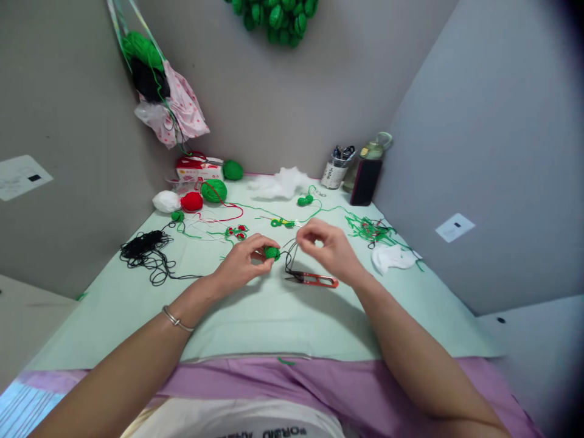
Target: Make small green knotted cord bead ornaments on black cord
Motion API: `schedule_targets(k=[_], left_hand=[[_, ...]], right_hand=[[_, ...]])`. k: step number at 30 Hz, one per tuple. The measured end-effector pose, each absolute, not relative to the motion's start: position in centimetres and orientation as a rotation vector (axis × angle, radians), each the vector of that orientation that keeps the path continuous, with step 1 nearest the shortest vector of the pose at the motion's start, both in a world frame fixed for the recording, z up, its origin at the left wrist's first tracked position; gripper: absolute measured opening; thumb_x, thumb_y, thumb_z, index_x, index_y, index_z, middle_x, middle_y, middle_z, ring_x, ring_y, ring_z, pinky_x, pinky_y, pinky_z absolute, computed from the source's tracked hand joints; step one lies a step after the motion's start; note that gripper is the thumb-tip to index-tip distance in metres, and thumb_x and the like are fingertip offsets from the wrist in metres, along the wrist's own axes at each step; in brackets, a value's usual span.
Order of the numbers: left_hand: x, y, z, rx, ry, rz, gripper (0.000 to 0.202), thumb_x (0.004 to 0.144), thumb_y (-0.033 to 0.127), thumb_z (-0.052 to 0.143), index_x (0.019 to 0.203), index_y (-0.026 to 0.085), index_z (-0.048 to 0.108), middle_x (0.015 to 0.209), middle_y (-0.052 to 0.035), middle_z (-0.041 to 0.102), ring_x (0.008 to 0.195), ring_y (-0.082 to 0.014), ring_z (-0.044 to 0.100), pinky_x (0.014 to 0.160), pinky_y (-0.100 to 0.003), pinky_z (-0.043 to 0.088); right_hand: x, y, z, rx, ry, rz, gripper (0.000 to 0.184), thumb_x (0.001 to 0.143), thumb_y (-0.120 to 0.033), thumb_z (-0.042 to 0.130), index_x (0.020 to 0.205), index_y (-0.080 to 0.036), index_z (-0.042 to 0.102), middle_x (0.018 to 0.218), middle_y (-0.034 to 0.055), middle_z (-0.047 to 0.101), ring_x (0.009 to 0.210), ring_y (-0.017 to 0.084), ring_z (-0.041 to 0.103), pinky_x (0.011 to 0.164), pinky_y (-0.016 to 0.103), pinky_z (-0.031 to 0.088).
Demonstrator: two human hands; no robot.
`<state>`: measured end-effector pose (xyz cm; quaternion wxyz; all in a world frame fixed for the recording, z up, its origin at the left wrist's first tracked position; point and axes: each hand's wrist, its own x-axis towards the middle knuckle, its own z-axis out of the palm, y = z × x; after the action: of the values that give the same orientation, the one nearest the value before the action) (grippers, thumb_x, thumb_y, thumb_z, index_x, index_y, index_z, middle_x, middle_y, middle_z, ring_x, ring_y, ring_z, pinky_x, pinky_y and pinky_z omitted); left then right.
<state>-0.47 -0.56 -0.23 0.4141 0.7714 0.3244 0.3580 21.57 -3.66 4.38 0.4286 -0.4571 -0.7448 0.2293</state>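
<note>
Between the thumb and fingers of my left hand is a small green crocheted ball. My right hand is raised a little to the right of it, thumb and fingertips pinched. Black yarn loops between the ball and those fingertips. Whether a needle is also in the pinch I cannot tell. Below my right hand lie orange-handled thread snips on the pale green tabletop, their blades pointing left.
A tangle of black yarn lies at the left. Green, red and white yarn balls sit at the back left. White stuffing, a pen cup, a phone and a bottle stand at the back. Green yarn scraps lie right.
</note>
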Motion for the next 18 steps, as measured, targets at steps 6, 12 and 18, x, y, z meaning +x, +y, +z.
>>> schedule_targets(k=[6, 12, 18], left_hand=[[-0.9, -0.2, -0.6, 1.888, 0.831, 0.963, 0.026, 0.082, 0.021, 0.061, 0.107, 0.02, 0.067, 0.11, -0.0065, 0.06, 0.091, -0.015, 0.059, 0.087, -0.032, 0.053], [-0.7, -0.4, -0.3, 1.855, 0.86, 0.945, 0.028, 0.082, 0.024, 0.063, 0.11, 0.02, 0.063, 0.105, -0.0054, 0.061, 0.088, -0.0145, 0.058, 0.086, -0.031, 0.052], [-0.3, -0.8, -0.3, 1.907, 0.814, 0.919, 0.019, 0.08, 0.02, 0.06, 0.099, 0.019, 0.061, 0.096, -0.0035, 0.063, 0.089, -0.0163, 0.06, 0.086, -0.031, 0.052]], right_hand=[[24.5, -2.3, 4.1, -1.403, -1.676, 0.424, 0.023, 0.091, -0.032, 0.054, 0.084, -0.018, 0.07, 0.074, 0.0018, 0.058, 0.063, 0.013, 0.051, 0.065, 0.029, 0.042], [21.2, -3.7, 2.2, -1.252, -2.047, 0.343, 0.012, 0.09, -0.029, 0.062, 0.09, -0.019, 0.068, 0.084, 0.0024, 0.058, 0.068, 0.012, 0.053, 0.067, 0.025, 0.042], [18.9, -4.5, 1.7, -1.165, -2.239, 0.103, 0.022, 0.095, -0.018, 0.046, 0.08, -0.018, 0.062, 0.076, 0.0032, 0.053, 0.069, 0.014, 0.05, 0.064, 0.025, 0.038]])
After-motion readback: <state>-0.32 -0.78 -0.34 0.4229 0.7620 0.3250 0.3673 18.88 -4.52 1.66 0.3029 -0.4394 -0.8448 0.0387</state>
